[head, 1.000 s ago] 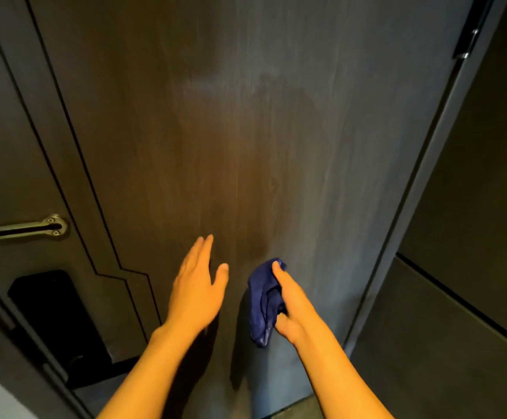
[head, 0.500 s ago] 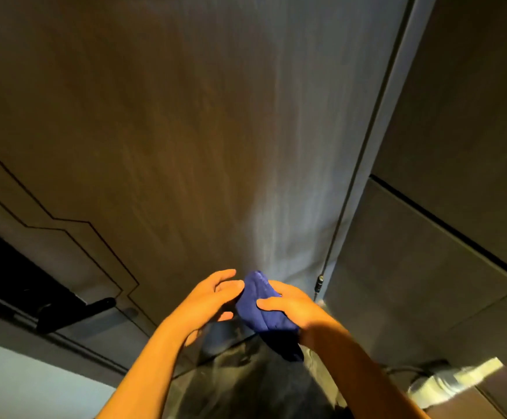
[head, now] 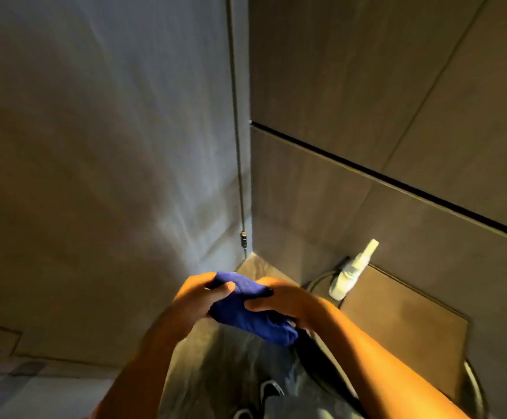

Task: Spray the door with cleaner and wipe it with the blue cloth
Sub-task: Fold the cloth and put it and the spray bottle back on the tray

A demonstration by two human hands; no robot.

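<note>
The grey wood-grain door (head: pixel 104 152) fills the left half of the view, its hinge edge running down the middle. Low in the centre, the blue cloth (head: pixel 246 306) is bunched between both my hands, clear of the door surface. My left hand (head: pixel 199 294) grips its left side with the thumb on top. My right hand (head: pixel 285 300) holds its right side, fingers curled over the cloth. A white spray bottle (head: pixel 352 272) lies on a wooden surface to the right of my hands.
A panelled wall (head: pixel 397 116) with a dark horizontal groove stands at the right. A brown wooden board (head: pixel 403 328) with a curved metal frame sits below the bottle. My shoes (head: pixel 271 391) show on the floor at the bottom.
My view has swung down and right, away from the door handle. My right hand drew the cloth off the door, and my left hand came over and gripped it too. The spray bottle came into view.
</note>
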